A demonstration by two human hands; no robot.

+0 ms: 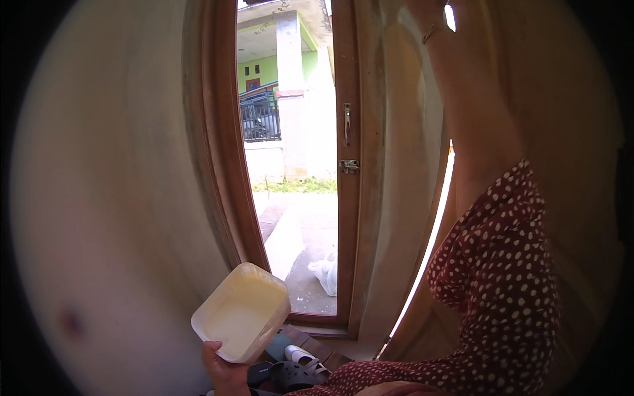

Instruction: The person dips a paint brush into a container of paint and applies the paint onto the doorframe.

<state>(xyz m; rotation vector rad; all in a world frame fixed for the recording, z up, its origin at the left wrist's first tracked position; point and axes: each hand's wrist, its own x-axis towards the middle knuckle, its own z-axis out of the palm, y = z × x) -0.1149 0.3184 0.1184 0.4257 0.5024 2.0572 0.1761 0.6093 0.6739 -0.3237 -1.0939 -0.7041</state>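
A pale cream plastic tub [241, 310] with rounded corners is in my left hand [226, 371], held tilted near the bottom of the view. My left thumb lies over its near rim, and the other fingers are hidden behind it. My right arm, in a dark red sleeve [505, 244] with white dots, reaches up along the right side. At the top edge, my right hand [424, 8] is cut off above a thin bracelet [432, 32]. Its fingers do not show, beside a bright gap at a brown panel.
A tall, narrow opening in a brown wooden frame [348, 237] stands ahead, with a metal handle [347, 124] and a latch [349, 166]. Shoes [300, 356] lie on the floor below the tub. Outside are a white plastic bag [323, 274] and a dark metal fence [259, 119].
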